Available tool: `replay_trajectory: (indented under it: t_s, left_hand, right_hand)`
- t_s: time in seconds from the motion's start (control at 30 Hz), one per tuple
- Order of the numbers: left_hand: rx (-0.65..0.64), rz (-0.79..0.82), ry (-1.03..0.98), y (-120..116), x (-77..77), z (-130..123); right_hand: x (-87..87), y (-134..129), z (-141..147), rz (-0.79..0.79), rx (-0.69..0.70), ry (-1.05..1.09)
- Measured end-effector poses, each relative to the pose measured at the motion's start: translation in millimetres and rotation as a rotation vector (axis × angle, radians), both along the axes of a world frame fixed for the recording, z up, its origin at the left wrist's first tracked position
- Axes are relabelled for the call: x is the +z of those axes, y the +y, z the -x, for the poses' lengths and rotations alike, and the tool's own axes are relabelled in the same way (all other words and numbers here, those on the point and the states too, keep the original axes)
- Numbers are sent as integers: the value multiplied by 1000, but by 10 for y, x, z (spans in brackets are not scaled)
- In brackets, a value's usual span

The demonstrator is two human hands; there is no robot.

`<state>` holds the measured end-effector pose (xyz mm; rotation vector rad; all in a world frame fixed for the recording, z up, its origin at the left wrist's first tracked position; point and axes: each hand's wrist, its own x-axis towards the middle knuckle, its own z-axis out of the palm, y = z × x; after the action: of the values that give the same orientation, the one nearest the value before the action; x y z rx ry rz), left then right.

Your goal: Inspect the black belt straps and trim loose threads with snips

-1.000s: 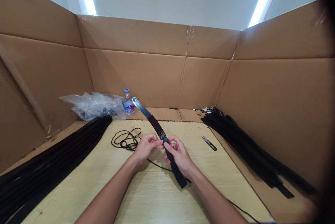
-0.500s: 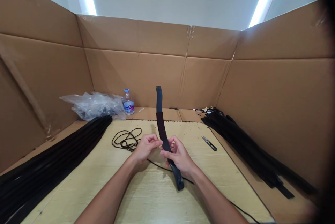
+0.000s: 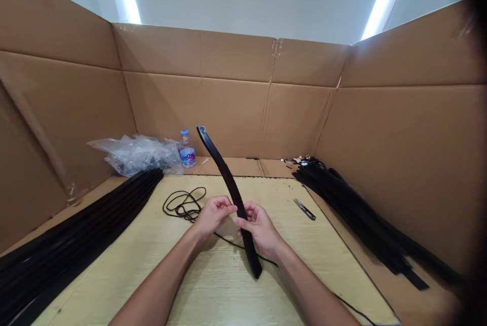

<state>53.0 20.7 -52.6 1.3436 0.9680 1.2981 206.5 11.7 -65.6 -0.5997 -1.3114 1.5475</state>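
Note:
A long, curved black strip (image 3: 222, 166) is held up over the table, its upper end leaning left and its middle part wrapped in dark cord. My right hand (image 3: 257, 225) grips the strip below the wrapped part, thumb across its front. On the strip's left side, my left hand (image 3: 217, 214) is closed in a pinch at the wrapping's lower edge; what lies between its fingertips is too small to make out. A loose black cord (image 3: 182, 205) lies coiled beside my left hand and runs under both hands towards the lower right.
Small black snips (image 3: 304, 209) lie right of my hands on the pale table (image 3: 213, 285). Bundles of black strips lie at left (image 3: 76, 239) and right (image 3: 361, 224). Clear plastic bags (image 3: 140, 154) and a water bottle (image 3: 187, 151) stand at the back, before cardboard walls (image 3: 228, 107).
The strip has turned in my hands. Its upper end has swung to the left, and its narrow edge now shows more. Both hands stay in nearly the same place.

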Motion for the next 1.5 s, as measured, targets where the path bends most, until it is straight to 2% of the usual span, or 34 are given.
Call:
replay_trajectory:
  t_s: [0.1, 0.27, 0.4, 0.73, 0.97, 1.17, 1.37, 1.5]
  left_hand:
    - [-40, 4, -2, -17, 16, -4]
    - [-30, 22, -43, -3, 26, 11]
    - [-25, 29, -57, 9, 14, 42]
    - [-93, -17, 52, -19, 28, 28]
    - [-22, -52, 56, 6, 1, 6]
    - [-55, -68, 92, -10, 21, -14]
    - [-96, -66, 41, -33, 69, -41]
    - [-103, -58, 25, -29, 44, -51]
  right_hand:
    - [5, 11, -10, -7, -3, 26]
    - [10, 61, -15, -20, 1, 61]
    - [22, 63, -26, 9, -10, -10]
    - [23, 67, -93, -40, -78, -104]
    - [62, 77, -101, -36, -77, 0]
    - [23, 100, -96, -38, -112, 35]
    - [49, 117, -122, -26, -140, -50]
    - [59, 129, -148, -43, -147, -104]
